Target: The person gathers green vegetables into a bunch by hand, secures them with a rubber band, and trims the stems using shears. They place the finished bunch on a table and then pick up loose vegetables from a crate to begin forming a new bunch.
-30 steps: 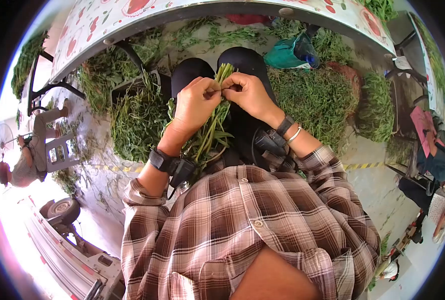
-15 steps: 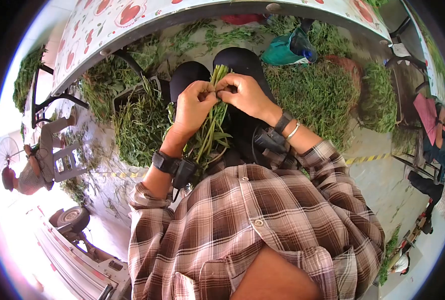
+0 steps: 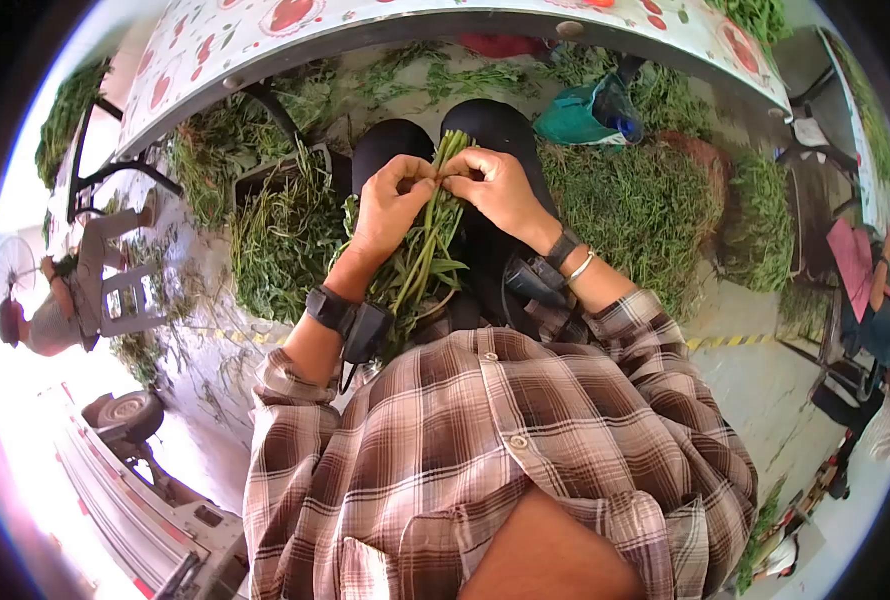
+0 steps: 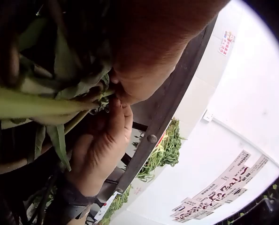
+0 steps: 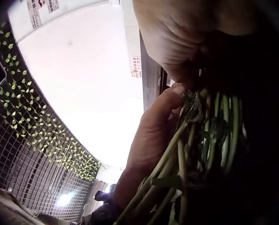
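Note:
A bundle of leafy green stems [image 3: 423, 262] lies over the person's lap, its cut ends pointing toward the table. The left hand [image 3: 388, 208] and right hand [image 3: 507, 198] meet at the upper stems, thumbs and forefingers pinching there. Whatever thin piece may lie between the fingertips is too small to tell. In the left wrist view, the right hand [image 4: 102, 152] touches the left hand [image 4: 146, 54] beside a blurred stem [image 4: 31, 104]. Seen from the right wrist, several stems [image 5: 224, 136] run below the joined fingertips of the right hand [image 5: 177, 30] and left hand [image 5: 151, 129].
A patterned table [image 3: 395, 12] curves across the front. Heaped greens [image 3: 625, 215] lie to the right, others [image 3: 280, 250] in and around a dark crate at left. A teal bag [image 3: 575, 115] stands under the table. Another person [image 3: 60, 315] sits far left.
The head view has shifted slightly back and forth. Both hands stay together at the upper stems, with only small finger and wrist shifts.

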Demonstrator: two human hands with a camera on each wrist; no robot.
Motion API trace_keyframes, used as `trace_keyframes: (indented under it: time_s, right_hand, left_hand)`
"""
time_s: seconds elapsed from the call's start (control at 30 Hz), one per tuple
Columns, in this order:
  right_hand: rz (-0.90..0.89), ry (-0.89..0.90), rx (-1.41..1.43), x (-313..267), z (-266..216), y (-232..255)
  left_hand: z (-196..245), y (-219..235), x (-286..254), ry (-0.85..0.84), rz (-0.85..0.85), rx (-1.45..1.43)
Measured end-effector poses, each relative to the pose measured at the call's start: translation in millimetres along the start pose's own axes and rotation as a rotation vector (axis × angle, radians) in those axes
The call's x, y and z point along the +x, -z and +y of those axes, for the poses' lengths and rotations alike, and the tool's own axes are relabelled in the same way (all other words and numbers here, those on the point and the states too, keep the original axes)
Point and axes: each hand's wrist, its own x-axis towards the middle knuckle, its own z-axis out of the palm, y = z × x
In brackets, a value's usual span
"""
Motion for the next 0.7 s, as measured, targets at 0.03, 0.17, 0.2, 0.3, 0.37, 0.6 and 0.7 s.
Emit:
trace_keyframes:
  time_s: [0.03, 0.17, 0.2, 0.3, 0.37, 0.6, 0.7]
  right_hand:
    - [0.006, 0.012, -0.001, 0.3, 1.4, -0.1]
    - [0.013, 0.028, -0.032, 0.6, 9.3, -0.9]
    - [0.003, 0.035, -0.04, 0.6, 8.6, -0.7]
    - [0.012, 0.061, -0.059, -0.9, 5.7, -0.7]
    - [0.016, 0.063, -0.084, -1.0, 3.0, -0.3]
    - [0.003, 0.102, -0.084, 0.4, 3.5, -0.9]
    - [-0.016, 0.136, -0.142, 2.5, 2.7, 0.7]
  left_hand:
    - [-1.2, -0.3, -0.5, -0.005, -0.006, -0.045]
    - [-2.5, -3.4, -0.1, -0.042, 0.019, -0.112]
    - [-2.0, -3.6, -0.2, -0.047, 0.031, -0.119]
    - [-2.1, -3.4, -1.5, -0.052, 0.036, -0.083]
    - [-4.1, -3.5, -1.0, -0.072, 0.03, -0.11]
    - [-6.3, -2.9, -0.4, -0.099, 0.019, -0.112]
    - [-6.4, -3.1, -0.5, -0.088, 0.023, -0.066]
